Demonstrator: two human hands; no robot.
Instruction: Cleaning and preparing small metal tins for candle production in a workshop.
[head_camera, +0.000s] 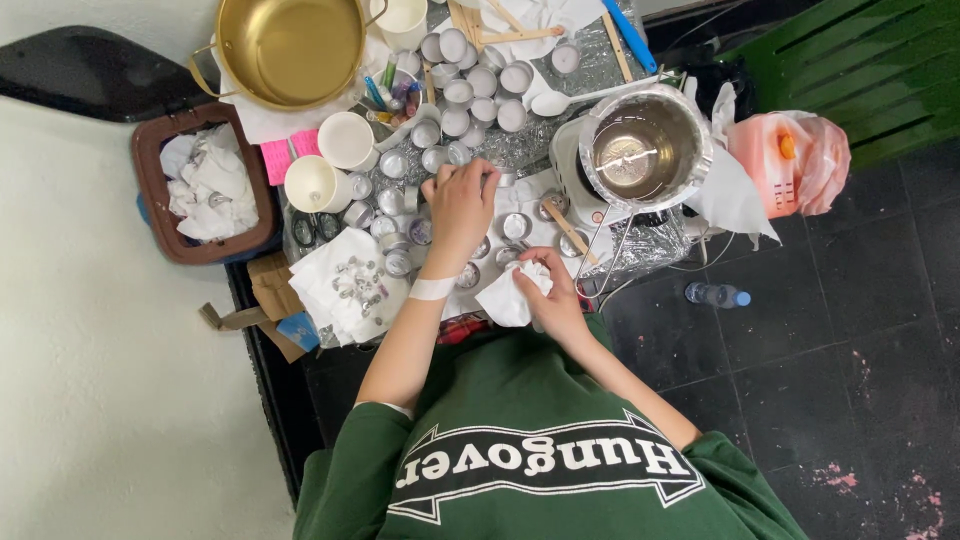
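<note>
White tissue (508, 298) bunched in right hand (555, 300); left hand (460, 205) pinches a tin (497, 180) — best wipe gently, tin steadied.

**A:** What is in the person's hands?

**B:** The right hand (553, 297) grips a crumpled white tissue (510, 297), bunched into a loose wad near the table's front edge, just above the person's green shirt. The left hand (460, 205) reaches further onto the table, fingers curled down over small round metal tins (515, 226).

**A:** What do the tins look like?

**B:** They are shallow silver cups, upright and open at the top, crowded close together on a white sheet. Several lie right beside the left hand's fingertips. Whether the fingers actually pinch one cannot be told.
</note>
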